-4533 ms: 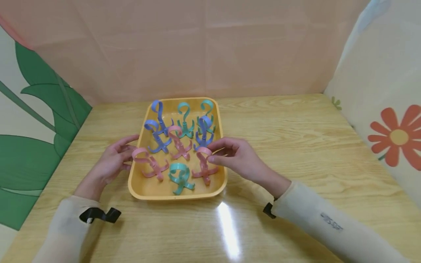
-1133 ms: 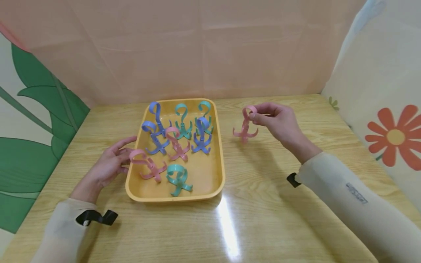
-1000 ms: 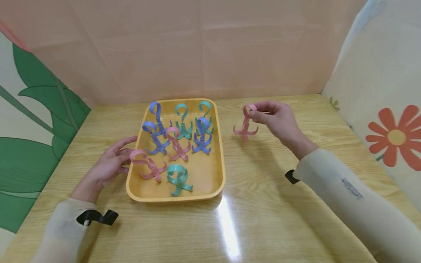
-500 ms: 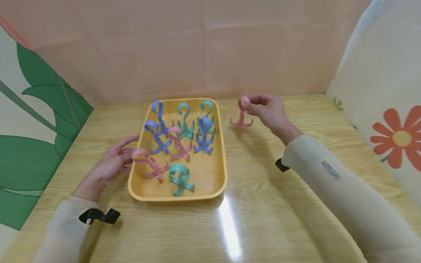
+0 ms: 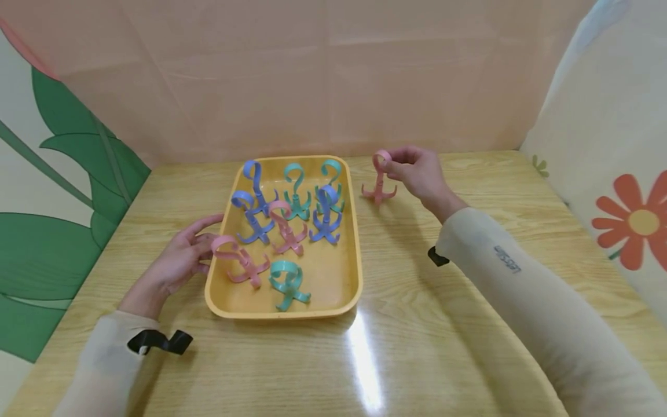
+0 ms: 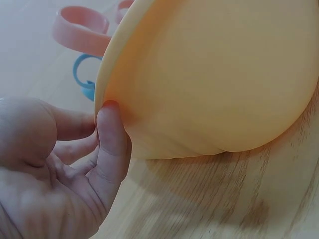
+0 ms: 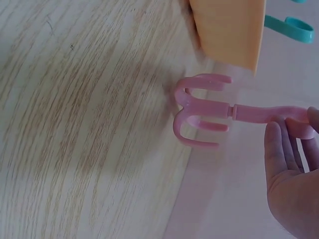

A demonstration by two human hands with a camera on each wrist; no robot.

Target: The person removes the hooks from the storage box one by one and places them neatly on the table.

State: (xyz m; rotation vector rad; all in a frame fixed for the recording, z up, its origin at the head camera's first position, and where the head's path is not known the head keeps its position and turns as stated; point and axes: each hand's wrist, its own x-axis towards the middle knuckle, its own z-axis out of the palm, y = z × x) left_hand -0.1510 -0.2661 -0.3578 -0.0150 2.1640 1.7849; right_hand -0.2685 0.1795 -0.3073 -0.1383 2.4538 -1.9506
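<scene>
In the head view, my right hand [image 5: 420, 175] pinches the curled top of a pink four-prong hanging hook [image 5: 379, 185] between thumb and fingers. It stands upright, right of the yellow tray [image 5: 283, 315], its prongs close to the table. The right wrist view has the same pink hook [image 7: 209, 107] with its loop in the fingers. My left hand [image 5: 179, 255] grips the tray's left rim. Up close, the left wrist view has that hand's [image 6: 65, 164] fingertips against the tray's outer wall [image 6: 209, 74]. Inside lie pink hooks [image 5: 288, 234], blue hooks [image 5: 326, 217] and teal hooks [image 5: 288, 285].
A wood-grain table [image 5: 469, 324] carries the tray. Behind it hangs a pale pink cloth backdrop [image 5: 323, 81]. A wall with a red flower print [image 5: 643, 222] stands at the right, and green leaf prints [image 5: 47, 249] are on the left.
My right hand took a pink hook from the tray's front right, moved it out over the table, then back and slightly left, lower toward the table. The left hand stays at the rim.
</scene>
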